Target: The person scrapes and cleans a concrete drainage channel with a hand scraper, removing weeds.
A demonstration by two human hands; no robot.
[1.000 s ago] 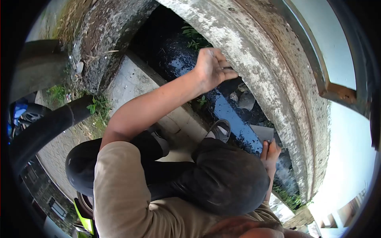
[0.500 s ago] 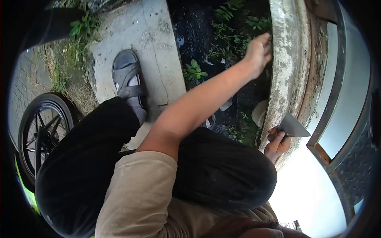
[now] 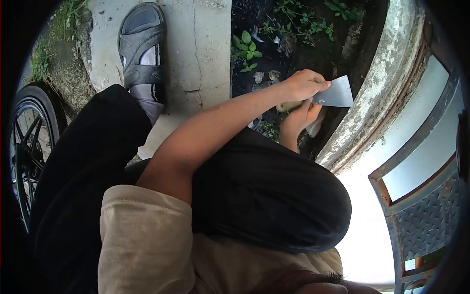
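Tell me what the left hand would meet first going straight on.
The left hand would likely meet the putty knife blade immediately ahead, with the concrete ledge beyond; depth is unclear.

Beige short-sleeved shirt (image 3: 142,235), black trousers (image 3: 274,196), grey strapped sandal (image 3: 145,41), white sock (image 3: 143,93) with black stripes

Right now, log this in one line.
Right hand: holds flat grey metal scraper | left hand: at its blade | both: over dark ditch

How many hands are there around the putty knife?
2. The left hand is at the narrow end of the putty knife's metal blade; the right hand is just below the left, its fingers by the blade. No other hand shows.
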